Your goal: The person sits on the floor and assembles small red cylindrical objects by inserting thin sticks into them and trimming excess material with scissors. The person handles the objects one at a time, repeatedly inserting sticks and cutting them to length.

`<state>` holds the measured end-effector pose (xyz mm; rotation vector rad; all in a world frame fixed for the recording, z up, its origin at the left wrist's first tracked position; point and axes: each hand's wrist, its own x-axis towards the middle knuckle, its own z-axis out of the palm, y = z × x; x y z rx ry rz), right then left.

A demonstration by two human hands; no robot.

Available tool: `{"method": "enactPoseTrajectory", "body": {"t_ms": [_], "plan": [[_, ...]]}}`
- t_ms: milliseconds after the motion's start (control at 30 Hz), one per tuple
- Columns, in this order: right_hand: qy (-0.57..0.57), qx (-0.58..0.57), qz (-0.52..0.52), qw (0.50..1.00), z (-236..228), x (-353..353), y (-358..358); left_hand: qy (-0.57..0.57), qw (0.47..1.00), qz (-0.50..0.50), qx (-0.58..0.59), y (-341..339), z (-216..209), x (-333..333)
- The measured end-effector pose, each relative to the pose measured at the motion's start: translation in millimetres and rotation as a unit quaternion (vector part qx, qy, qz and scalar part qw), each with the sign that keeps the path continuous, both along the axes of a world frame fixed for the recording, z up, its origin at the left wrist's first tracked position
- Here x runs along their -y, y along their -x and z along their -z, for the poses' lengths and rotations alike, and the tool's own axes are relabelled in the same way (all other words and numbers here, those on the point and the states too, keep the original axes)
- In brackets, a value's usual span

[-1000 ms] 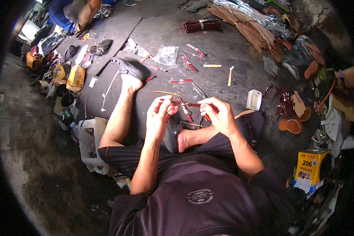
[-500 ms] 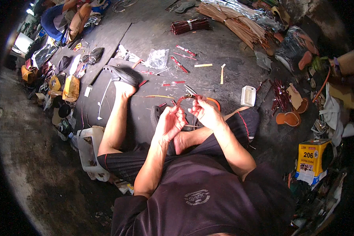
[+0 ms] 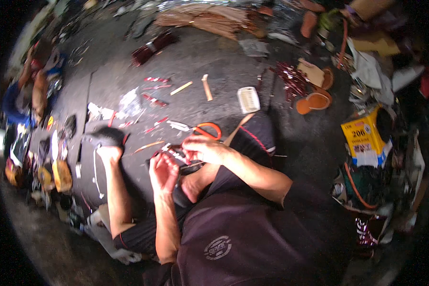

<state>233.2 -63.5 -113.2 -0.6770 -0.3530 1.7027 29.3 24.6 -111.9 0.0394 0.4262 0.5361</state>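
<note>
My left hand (image 3: pixel 164 172) is raised over my crossed leg, fingers bent and closed at the tips. Opposite it, my right hand (image 3: pixel 206 150) has its fingers drawn together. A glossy dark red strap (image 3: pixel 178 153) runs between the two hands and appears pinched at both ends; blur hides the exact grip. Just beyond the right hand, scissors with orange handles (image 3: pixel 209 130) lie on the floor. Several short red strap pieces (image 3: pixel 153 100) are scattered farther off, beside a crumpled clear plastic bag (image 3: pixel 128 101).
A white tray (image 3: pixel 249 100) sits ahead to the right, near a heap of dark red straps (image 3: pixel 291 82) and orange-brown soles (image 3: pixel 314 102). A yellow can (image 3: pixel 363 136) stands at right. Bundled brown strips (image 3: pixel 200 20) lie at the back. Another person (image 3: pixel 35 93) sits far left.
My view has swung to the right, so the scene has shifted left and tilted. Both hands remain close together at the red strap. The scissors now show more fully beyond my right hand.
</note>
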Motion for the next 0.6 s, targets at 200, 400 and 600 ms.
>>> {"method": "enactPoseTrajectory", "body": {"t_ms": [200,400,600], "plan": [[-0.027,0.185,0.097,0.978,-52.1,41.9,-82.5,0.007,0.992,0.017,-0.123,-8.4,26.7,-14.0],[0.032,0.282,0.392,0.875,-61.1,100.9,-244.6,-0.131,0.954,0.038,-0.268,-4.5,20.6,-29.2],[0.275,0.659,0.466,0.522,37.0,163.8,-336.6,-0.373,0.828,0.004,-0.419,-22.5,-72.9,-34.2]]}}
